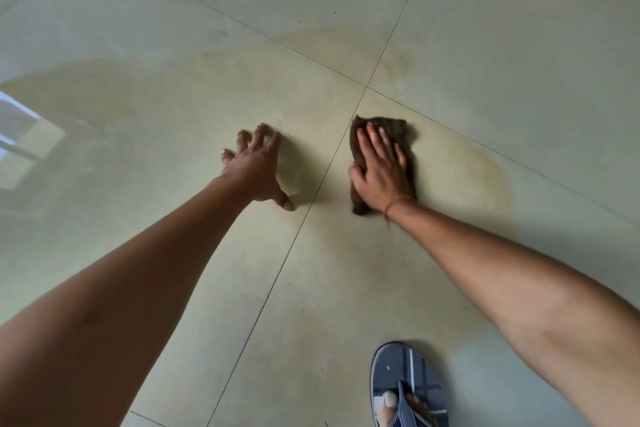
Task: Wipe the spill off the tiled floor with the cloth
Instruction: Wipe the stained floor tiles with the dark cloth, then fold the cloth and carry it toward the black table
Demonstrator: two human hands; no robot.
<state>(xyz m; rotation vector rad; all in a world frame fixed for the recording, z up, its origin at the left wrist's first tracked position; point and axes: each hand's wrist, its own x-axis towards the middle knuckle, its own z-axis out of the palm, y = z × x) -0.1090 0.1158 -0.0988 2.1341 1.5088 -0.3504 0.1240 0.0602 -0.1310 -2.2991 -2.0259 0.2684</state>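
The right hand [381,172] lay flat on the crumpled brown cloth [398,126], fingers [377,141] straight and close together, pressing it into the yellowish spill [467,166] just right of a grout line [331,158], likely so the whole palm bore down. The left hand [256,172] was planted on the tiled floor [166,139], fingers spread, apparently propping the leaning body

Floor tiles [519,45] were smooth and mirror-glossy; the spill [478,170] sat on them as a dull yellowish film; the cloth [398,128] under my right hand [381,166] looked like fuzzy brown terry; my flip-flop [391,367] was matt, rubbery-looking.
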